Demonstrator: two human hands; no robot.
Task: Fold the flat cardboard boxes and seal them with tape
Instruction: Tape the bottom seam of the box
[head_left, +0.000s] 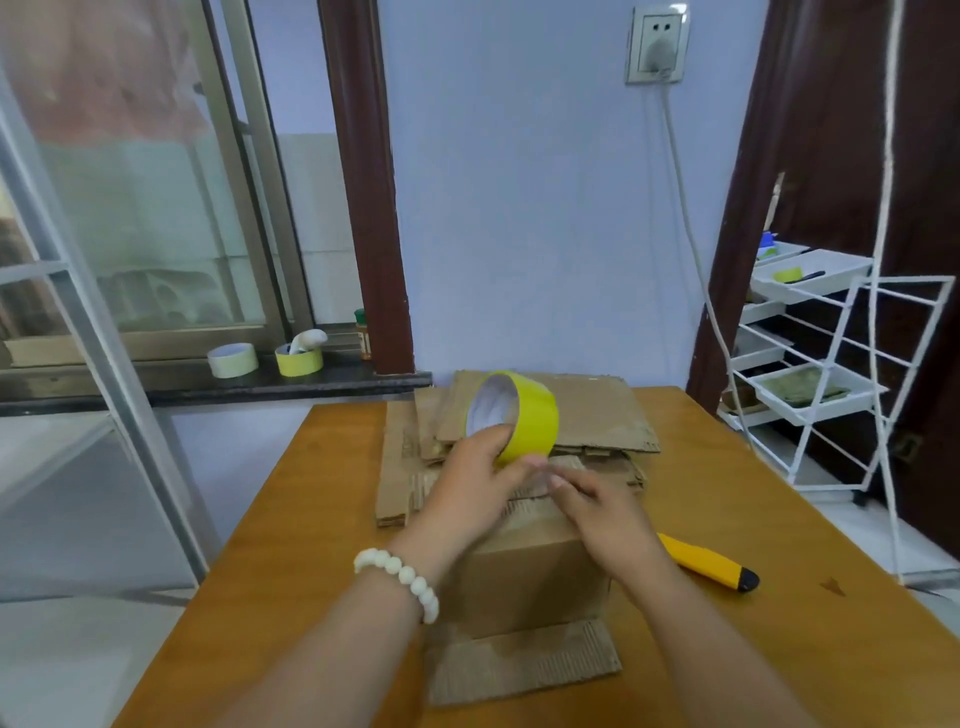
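Left hand (475, 480) grips the tape roll (536, 415); right hand (607, 514) sets blurred fingers (567, 483) at its lower edge.

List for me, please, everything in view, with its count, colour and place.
held tape roll: one, yellow, raised at centre.
folded box: one, brown, on the table, below the roll.
flat cardboard: a stack, count unclear, brown, far end of the table.
utility knife: one, yellow with black tip, right of the box.
table: one, orange-brown wood.
sill tape rolls: two, one cream, one yellow, on the dark sill.
bottle: one, green cap, on the sill.
wall socket: one, white, high up, cable plugged in.
tray rack: one, white, at right.
bracelet: one, white beads, left wrist.
left hand: grips the held tape roll.
right hand: fingertips at the roll's lower edge; grip blurred.
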